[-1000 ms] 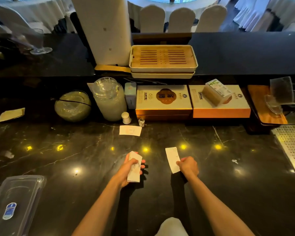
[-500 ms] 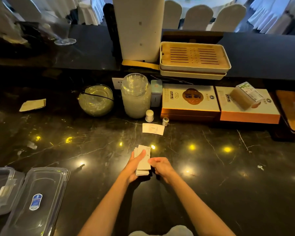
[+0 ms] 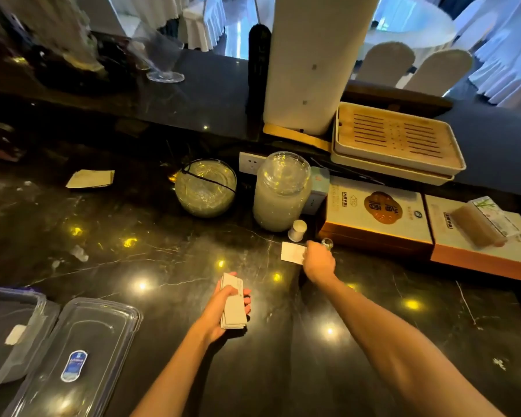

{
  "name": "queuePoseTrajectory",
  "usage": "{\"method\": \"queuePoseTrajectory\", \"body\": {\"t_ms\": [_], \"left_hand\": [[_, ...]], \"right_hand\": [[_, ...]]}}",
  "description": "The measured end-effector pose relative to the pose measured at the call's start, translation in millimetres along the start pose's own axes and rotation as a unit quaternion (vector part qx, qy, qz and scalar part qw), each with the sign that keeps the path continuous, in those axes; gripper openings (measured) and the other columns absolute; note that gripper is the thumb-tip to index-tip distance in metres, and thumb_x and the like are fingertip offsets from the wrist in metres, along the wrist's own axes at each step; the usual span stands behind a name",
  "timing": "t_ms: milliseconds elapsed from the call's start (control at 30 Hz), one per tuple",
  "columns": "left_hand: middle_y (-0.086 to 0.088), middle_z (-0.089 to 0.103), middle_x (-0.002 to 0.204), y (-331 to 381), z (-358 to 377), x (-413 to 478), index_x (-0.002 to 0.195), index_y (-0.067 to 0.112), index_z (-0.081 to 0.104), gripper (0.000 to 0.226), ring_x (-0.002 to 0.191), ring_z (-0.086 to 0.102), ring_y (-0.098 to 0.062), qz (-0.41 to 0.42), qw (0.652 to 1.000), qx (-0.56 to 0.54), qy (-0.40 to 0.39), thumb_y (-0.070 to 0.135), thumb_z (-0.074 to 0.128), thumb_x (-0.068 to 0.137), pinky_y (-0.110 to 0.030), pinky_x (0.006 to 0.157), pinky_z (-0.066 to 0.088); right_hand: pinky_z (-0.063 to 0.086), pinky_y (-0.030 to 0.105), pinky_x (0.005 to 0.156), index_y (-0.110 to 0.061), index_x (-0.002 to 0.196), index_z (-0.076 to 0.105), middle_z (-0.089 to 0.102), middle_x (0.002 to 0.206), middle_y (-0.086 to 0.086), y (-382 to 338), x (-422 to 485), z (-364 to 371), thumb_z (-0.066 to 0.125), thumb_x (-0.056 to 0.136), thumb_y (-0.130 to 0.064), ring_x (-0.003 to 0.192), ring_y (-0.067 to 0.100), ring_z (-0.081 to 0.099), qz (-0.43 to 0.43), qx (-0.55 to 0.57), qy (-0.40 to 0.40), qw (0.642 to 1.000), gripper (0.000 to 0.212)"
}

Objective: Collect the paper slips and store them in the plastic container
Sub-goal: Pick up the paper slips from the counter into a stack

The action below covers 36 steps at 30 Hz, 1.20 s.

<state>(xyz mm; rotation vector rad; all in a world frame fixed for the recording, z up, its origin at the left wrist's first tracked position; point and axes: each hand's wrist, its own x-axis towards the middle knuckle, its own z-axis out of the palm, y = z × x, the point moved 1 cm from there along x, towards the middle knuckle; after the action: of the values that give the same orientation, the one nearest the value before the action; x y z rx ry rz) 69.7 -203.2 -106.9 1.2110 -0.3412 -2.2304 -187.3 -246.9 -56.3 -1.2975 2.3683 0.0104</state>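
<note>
My left hand (image 3: 220, 311) grips a stack of white paper slips (image 3: 233, 305) above the dark marble counter. My right hand (image 3: 318, 261) reaches forward and rests on a single white slip (image 3: 292, 252) lying near the gift boxes; its fingers cover the slip's right end. Another folded paper (image 3: 91, 178) lies far left on the counter. The clear plastic container (image 3: 9, 338) sits at the lower left with a small white piece inside, and its clear lid (image 3: 82, 353) with a blue sticker lies beside it.
Behind the slip stand a glass jar (image 3: 280, 194), a round glass lid (image 3: 206, 188), a small white cup (image 3: 297, 230), and two orange-edged gift boxes (image 3: 376, 218). A wooden tea tray (image 3: 397, 139) and a white pillar (image 3: 316, 61) sit on the raised ledge.
My right hand left the stack and stretched forward to the single slip by the boxes. The left hand kept the stack. The view shifted right, bringing the container further into view.
</note>
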Motion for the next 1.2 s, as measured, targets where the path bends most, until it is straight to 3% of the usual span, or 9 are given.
{"method": "queuePoseTrajectory", "body": {"t_ms": [367, 467, 600, 700, 767, 833, 900, 1000, 1200], "left_hand": [[-0.024, 0.058, 0.105, 11.6, -9.5, 1.5, 0.133, 0.024, 0.043, 0.047, 0.073, 0.061, -0.029, -0.011, 0.999, -0.013, 0.028, 0.0, 0.044, 0.093, -0.038, 0.06, 0.052], [-0.021, 0.059, 0.1, 8.9, -6.9, -5.8, 0.133, 0.021, 0.041, 0.039, 0.07, 0.06, -0.027, -0.005, 0.999, 0.012, 0.049, 0.008, 0.052, 0.097, -0.035, 0.057, 0.052], [-0.015, 0.061, 0.09, -4.6, -2.2, -18.8, 0.123, 0.016, 0.044, 0.038, 0.066, 0.059, -0.024, 0.013, 0.995, 0.069, 0.071, 0.031, 0.063, 0.093, -0.035, 0.059, 0.051], [-0.02, 0.066, 0.102, -16.0, -3.7, -27.8, 0.126, 0.017, 0.045, 0.046, 0.081, 0.067, -0.034, 0.009, 0.995, 0.091, 0.037, 0.048, 0.053, 0.094, -0.044, 0.069, 0.055], [-0.025, 0.067, 0.116, -23.5, -3.2, -33.3, 0.128, 0.014, 0.056, 0.06, 0.101, 0.067, -0.041, -0.057, 0.994, 0.088, -0.024, 0.061, 0.039, 0.095, -0.05, 0.085, 0.054], [-0.024, 0.072, 0.103, -30.1, -5.3, -43.8, 0.111, 0.009, 0.069, 0.068, 0.09, 0.071, -0.036, -0.154, 0.983, 0.081, -0.065, 0.066, 0.039, 0.091, -0.044, 0.075, 0.06], [-0.02, 0.073, 0.092, -35.1, -10.0, -52.5, 0.099, 0.007, 0.072, 0.065, 0.079, 0.073, -0.031, -0.217, 0.961, 0.125, -0.114, 0.065, 0.044, 0.09, -0.039, 0.064, 0.061], [-0.02, 0.069, 0.099, -37.0, -13.5, -69.8, 0.107, 0.004, 0.068, 0.068, 0.088, 0.07, -0.032, -0.276, 0.922, 0.229, -0.146, 0.065, 0.048, 0.089, -0.045, 0.074, 0.062], [-0.019, 0.069, 0.098, -25.3, -26.5, -110.4, 0.11, 0.002, 0.062, 0.059, 0.08, 0.071, -0.03, -0.249, 0.921, 0.248, -0.17, 0.054, 0.042, 0.093, -0.038, 0.065, 0.062]], "right_hand": [[0.046, 0.043, 0.096, -0.01, 0.131, 0.049, 0.05, 0.136, 0.013, -8.8, 14.0, 23.8, 0.054, 0.096, -0.017, 0.124, 0.035, 0.055, 0.005, -0.066, -0.031, 0.997, 0.036], [0.046, 0.038, 0.09, -0.015, 0.11, 0.061, 0.063, 0.123, 0.01, -9.1, -11.8, 35.2, 0.073, 0.085, -0.026, 0.115, 0.03, 0.06, 0.08, 0.113, -0.066, 0.988, 0.03], [0.055, 0.039, 0.082, 0.001, 0.103, 0.07, 0.072, 0.109, 0.02, -20.5, -65.4, 53.9, 0.083, 0.077, -0.013, 0.096, 0.03, 0.067, 0.14, 0.427, -0.106, 0.887, 0.032], [0.052, 0.024, 0.049, 0.002, 0.113, 0.069, 0.076, 0.097, 0.017, -23.6, -113.6, 63.3, 0.079, 0.081, -0.015, 0.068, 0.016, 0.07, 0.139, 0.524, -0.187, 0.819, 0.037], [0.039, 0.015, 0.038, -0.002, 0.107, 0.073, 0.074, 0.073, 0.002, -19.4, -137.2, 61.2, 0.079, 0.081, -0.019, 0.046, 0.002, 0.061, 0.103, 0.497, -0.229, 0.83, 0.031], [0.039, 0.013, 0.044, -0.011, 0.089, 0.075, 0.067, 0.065, -0.006, -14.4, -155.9, 55.5, 0.082, 0.077, -0.02, 0.046, -0.003, 0.055, 0.028, 0.43, -0.253, 0.866, 0.017], [0.046, 0.017, 0.062, -0.017, 0.081, 0.073, 0.065, 0.072, -0.008, -17.3, -173.7, 43.1, 0.084, 0.073, -0.018, 0.062, -0.001, 0.058, -0.086, 0.332, -0.27, 0.899, 0.014], [0.05, 0.029, 0.083, -0.018, 0.087, 0.076, 0.068, 0.083, -0.01, -35.7, -196.0, 23.0, 0.085, 0.07, -0.02, 0.083, 0.006, 0.06, -0.23, 0.161, -0.292, 0.914, 0.019], [0.045, 0.03, 0.073, -0.02, 0.093, 0.075, 0.073, 0.1, 0.0, -85.7, -234.7, 9.4, 0.082, 0.072, -0.026, 0.091, 0.02, 0.064, -0.376, -0.076, -0.22, 0.897, 0.023]]}}
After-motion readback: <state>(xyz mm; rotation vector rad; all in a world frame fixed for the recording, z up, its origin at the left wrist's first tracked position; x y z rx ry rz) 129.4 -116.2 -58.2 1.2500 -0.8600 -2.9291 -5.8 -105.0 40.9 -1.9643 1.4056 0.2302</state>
